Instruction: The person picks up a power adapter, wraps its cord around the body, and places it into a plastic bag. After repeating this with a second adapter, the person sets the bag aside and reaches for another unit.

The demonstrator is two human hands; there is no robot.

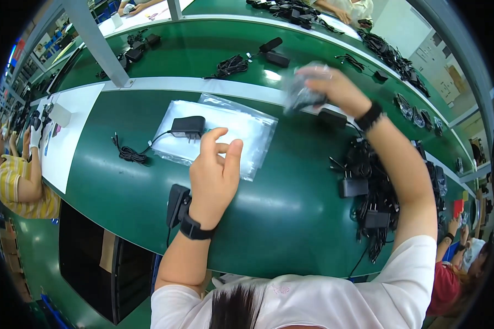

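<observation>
Slippage could drop the blurred plastic bag (301,93), held near the white rail (241,91) in the right hand (337,90), grip closed, if it is slick; the loosely curled left hand (213,171) looks empty.

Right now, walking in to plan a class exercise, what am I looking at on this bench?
The person's right hand, near the green table's far edge, holds a blurred clear-wrapped bundle. The left hand, fingers loosely bent, appears empty beside the clear plastic bags. A black adapter rests on the bags; more adapters and cables lie heaped at right.
</observation>
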